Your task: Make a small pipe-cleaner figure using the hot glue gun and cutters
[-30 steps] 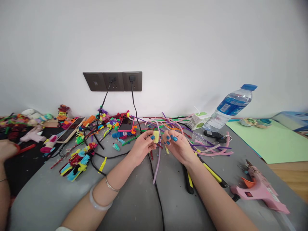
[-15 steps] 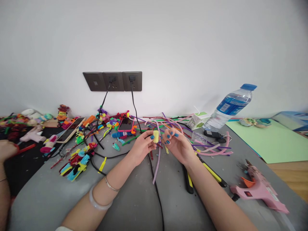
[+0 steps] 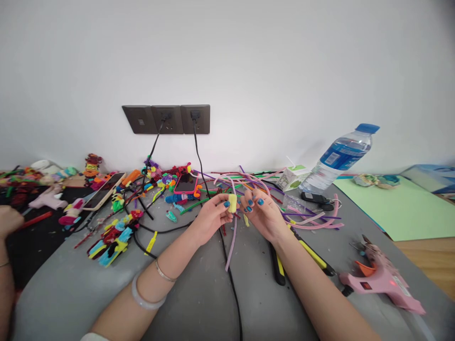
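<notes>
My left hand [image 3: 210, 219] pinches a small yellow fuzzy piece [image 3: 232, 203] between thumb and fingers, just above the grey table [image 3: 71, 293]. My right hand [image 3: 262, 214] is curled close beside it, its blue-nailed fingertips touching the same yellow piece. A lilac pipe cleaner [image 3: 232, 239] hangs down from between the two hands toward the table. Behind the hands lies a tangle of pink, purple and green pipe cleaners [image 3: 302, 218].
A pink glue gun [image 3: 382, 280] lies at the right, yellow-handled pliers [image 3: 313, 255] under my right forearm. A water bottle [image 3: 337, 158], a small carton [image 3: 293, 177], phones [image 3: 186, 183] and colourful craft figures [image 3: 113, 234] crowd the back. Black cables run to wall sockets [image 3: 166, 119]. Another person's hand [image 3: 7, 222] is at left.
Both hands have stayed in place; my right fingers have shifted slightly on the yellow piece. The view has dipped a little.
</notes>
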The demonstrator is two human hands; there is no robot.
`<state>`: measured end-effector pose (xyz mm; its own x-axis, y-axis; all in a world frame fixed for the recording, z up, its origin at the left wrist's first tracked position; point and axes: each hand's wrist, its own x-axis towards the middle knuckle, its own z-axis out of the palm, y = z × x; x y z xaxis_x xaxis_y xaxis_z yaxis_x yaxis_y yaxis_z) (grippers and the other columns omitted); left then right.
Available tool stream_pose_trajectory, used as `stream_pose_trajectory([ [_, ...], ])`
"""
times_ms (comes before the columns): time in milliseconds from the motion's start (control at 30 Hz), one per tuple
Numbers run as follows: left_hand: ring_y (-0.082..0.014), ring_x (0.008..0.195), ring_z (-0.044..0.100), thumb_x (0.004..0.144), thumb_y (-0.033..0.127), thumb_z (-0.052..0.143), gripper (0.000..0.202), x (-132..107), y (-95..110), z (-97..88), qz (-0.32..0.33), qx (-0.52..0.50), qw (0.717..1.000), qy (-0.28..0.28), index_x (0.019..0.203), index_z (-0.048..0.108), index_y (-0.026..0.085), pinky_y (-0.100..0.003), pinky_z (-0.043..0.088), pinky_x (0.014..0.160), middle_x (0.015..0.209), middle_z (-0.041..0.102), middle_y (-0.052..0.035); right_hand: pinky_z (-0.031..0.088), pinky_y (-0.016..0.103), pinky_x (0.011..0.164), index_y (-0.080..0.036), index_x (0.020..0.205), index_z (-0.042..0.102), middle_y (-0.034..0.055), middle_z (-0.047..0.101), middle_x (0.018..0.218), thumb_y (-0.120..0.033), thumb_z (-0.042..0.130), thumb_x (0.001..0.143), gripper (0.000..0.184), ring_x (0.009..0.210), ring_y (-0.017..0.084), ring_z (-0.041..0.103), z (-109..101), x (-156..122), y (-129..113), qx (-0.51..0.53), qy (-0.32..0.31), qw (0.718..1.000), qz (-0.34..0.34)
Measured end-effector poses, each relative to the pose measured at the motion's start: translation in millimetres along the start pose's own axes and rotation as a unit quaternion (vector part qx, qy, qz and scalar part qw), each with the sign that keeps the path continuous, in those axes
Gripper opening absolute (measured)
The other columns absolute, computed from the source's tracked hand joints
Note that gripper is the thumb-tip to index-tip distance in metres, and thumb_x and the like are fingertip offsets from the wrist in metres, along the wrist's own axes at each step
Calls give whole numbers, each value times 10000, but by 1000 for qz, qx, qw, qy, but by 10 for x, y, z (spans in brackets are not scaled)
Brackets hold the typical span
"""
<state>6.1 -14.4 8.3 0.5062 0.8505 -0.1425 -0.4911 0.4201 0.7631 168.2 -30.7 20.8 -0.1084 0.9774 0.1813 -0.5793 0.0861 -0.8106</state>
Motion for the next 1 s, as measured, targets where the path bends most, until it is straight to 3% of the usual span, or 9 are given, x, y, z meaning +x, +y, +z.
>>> stream_pose_trajectory([
  [267,-93,613,584,660,344,845,379,-9,13,17,-5,8,1000,-9,943,656,179,-243,470,643,793,678,-19,398,309,597,-232,616,457,-39,369,636,-483,819,686,446,575,138,345,-9,8,3,-8,-4,1000,-9],
  [500,-91,634,592,676,345,837,345,-35,27,41,-13,7,1000,-16,927,660,187,-243,478,651,821,673,-16,397,275,587,-259,895,666,-23,482,707,-504,756,761,293,625,143,451,-52,-7,72,-63,15,998,21],
  [700,-85,614,557,641,381,851,364,-34,39,62,-1,23,1000,2,840,620,182,-239,481,629,772,611,14,459,282,699,-252,977,677,6,629,835,-395,777,772,269,761,166,577,-71,-11,119,-148,-33,988,18],
  [833,-81,601,536,658,421,831,380,-25,32,52,5,54,998,16,762,556,181,-236,480,630,728,574,24,466,290,699,-239,931,678,20,651,853,-407,753,794,230,774,176,583,-80,-6,133,-167,-31,985,19],
  [1000,-98,634,553,698,444,794,355,-10,-2,25,68,160,984,47,850,604,185,-226,461,609,754,590,11,420,253,603,-231,933,672,13,629,848,-406,738,813,222,706,143,533,-117,13,158,-178,9,984,8],
])
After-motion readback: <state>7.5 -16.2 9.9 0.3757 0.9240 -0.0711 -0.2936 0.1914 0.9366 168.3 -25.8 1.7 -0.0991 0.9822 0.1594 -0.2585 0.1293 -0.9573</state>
